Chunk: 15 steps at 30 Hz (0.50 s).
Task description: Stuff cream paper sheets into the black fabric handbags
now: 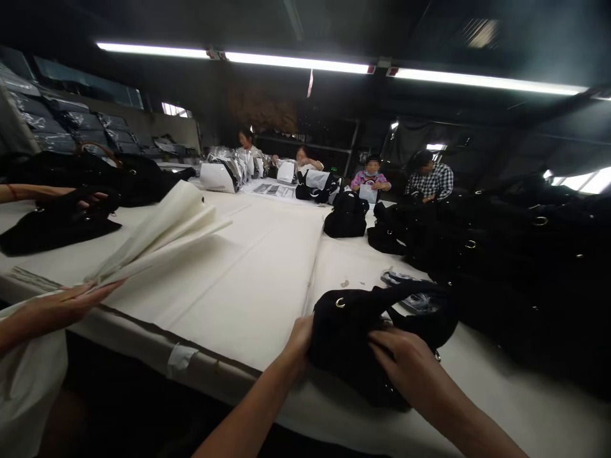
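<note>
A black fabric bag (351, 356) with metal rings and a strap lies at the front of the cloth-covered table, between my hands. My left hand (300, 337) grips the bag's left side, its fingertips hidden behind the fabric. At the bag's opening, my right hand (401, 353) has its fingers bent inward against the edge, with the fingertips partly out of sight. Whether they pinch anything inside cannot be seen. Just behind the bag lies a clear plastic packet (420, 301), partly covered by the strap.
A big heap of black bags (515, 267) fills the right side. At left, a co-worker's hand (81, 299) holds cream cloth (157, 229); another person's hand (90, 198) touches a black bag. Several people work at the far end near plastic-wrapped packages (219, 177).
</note>
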Each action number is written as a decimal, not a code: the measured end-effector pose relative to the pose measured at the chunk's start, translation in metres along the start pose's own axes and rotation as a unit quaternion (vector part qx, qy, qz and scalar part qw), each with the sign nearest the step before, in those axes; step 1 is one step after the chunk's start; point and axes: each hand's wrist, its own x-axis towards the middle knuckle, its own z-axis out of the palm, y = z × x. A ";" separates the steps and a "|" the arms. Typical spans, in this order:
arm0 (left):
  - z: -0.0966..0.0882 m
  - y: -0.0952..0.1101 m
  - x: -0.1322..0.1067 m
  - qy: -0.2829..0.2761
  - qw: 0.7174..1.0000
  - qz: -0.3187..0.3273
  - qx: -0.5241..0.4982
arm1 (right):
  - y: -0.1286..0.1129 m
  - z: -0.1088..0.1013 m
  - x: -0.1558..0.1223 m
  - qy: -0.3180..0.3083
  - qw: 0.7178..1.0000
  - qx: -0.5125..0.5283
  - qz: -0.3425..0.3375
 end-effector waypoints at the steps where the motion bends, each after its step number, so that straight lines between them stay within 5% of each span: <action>1: 0.000 -0.001 0.002 0.000 1.000 -0.002 -0.001 | 0.002 -0.002 -0.002 0.063 0.997 -0.044 -0.022; 4: 0.002 -0.001 0.005 0.003 1.000 -0.006 -0.002 | 0.016 -0.002 0.003 0.151 0.984 -0.090 -0.038; 8: 0.004 -0.002 0.002 0.010 1.000 -0.009 -0.003 | 0.033 0.005 0.018 0.055 0.998 0.008 0.029; 13: 0.001 -0.006 0.003 0.015 1.000 -0.010 0.002 | 0.034 0.014 0.032 0.121 0.990 -0.065 0.036; 15: 0.001 -0.008 0.005 0.021 1.000 -0.006 0.009 | 0.031 0.009 0.039 0.076 0.991 -0.099 0.040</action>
